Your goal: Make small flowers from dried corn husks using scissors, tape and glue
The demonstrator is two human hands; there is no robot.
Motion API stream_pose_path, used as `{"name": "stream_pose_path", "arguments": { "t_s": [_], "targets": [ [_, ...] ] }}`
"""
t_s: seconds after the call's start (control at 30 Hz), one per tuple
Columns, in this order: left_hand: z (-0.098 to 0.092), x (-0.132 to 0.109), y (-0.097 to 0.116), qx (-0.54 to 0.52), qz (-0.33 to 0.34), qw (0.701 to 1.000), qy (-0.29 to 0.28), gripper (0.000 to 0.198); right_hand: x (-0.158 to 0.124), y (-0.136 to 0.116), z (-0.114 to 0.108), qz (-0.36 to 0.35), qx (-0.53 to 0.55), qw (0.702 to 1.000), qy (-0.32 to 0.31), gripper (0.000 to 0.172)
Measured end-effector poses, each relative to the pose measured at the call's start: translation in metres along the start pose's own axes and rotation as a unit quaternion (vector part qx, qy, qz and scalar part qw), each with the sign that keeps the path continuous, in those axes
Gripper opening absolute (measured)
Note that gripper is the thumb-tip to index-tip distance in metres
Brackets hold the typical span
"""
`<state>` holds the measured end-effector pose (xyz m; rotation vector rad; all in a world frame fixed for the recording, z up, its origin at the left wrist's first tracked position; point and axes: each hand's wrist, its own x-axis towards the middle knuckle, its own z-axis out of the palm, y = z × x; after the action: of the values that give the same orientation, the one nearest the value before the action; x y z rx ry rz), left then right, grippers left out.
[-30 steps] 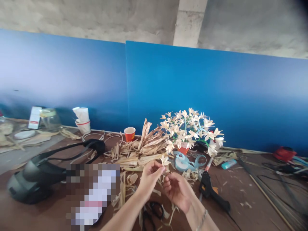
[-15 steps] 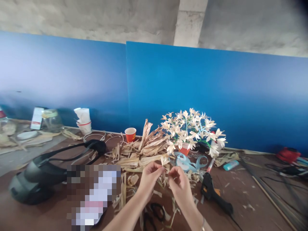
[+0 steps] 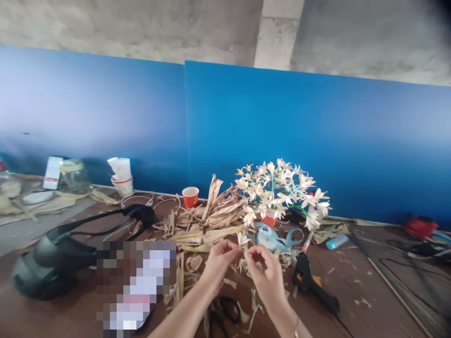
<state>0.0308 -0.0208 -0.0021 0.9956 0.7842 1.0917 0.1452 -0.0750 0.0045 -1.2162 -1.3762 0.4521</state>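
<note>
Just above my joined fingertips stands a small cream corn-husk flower (image 3: 243,239), its petals pointing up. My left hand (image 3: 220,263) pinches it at the base. My right hand (image 3: 265,270) is closed in a pinch at the same spot, thumb and forefinger meeting the left fingertips; the stem between them is mostly hidden. Behind my hands, a bunch of similar husk flowers (image 3: 278,188) with green and blue stems stands in a red paper cup (image 3: 269,218). Black-handled scissors (image 3: 229,311) lie below my wrists among husk scraps.
Dried corn husks (image 3: 218,211) are heaped behind my left hand, near another red cup (image 3: 190,197). Pale blue ribbon (image 3: 269,238) and a black glue gun (image 3: 313,284) lie to the right. Leftward are a phone (image 3: 141,286) and a black headset (image 3: 52,263).
My right hand has moved left, so its fingertips now meet the left ones at the flower's base. The flower has turned slightly more upright and shifted a little right.
</note>
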Motion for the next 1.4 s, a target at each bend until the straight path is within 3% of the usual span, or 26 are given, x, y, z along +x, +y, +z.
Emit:
{"name": "stream_pose_path", "arguments": {
  "t_s": [0.07,0.37,1.0,1.4],
  "targets": [
    [0.001,0.0,0.0,0.033,0.006,0.999,0.005,0.021,0.0,0.002,-0.001,0.005,-0.009,1.0,0.002,0.004],
    [0.004,-0.003,0.001,0.096,0.005,0.995,-0.005,0.021,0.004,0.0,-0.005,-0.099,-0.12,0.986,0.052,0.008],
    [0.007,-0.008,0.007,0.082,0.014,0.996,-0.039,0.023,0.005,0.014,-0.004,-0.072,-0.095,0.991,0.068,0.006],
    [0.008,-0.012,0.009,0.049,0.001,0.997,-0.061,0.022,0.004,0.01,-0.004,-0.109,-0.134,0.983,0.066,0.008]
  ]
}}
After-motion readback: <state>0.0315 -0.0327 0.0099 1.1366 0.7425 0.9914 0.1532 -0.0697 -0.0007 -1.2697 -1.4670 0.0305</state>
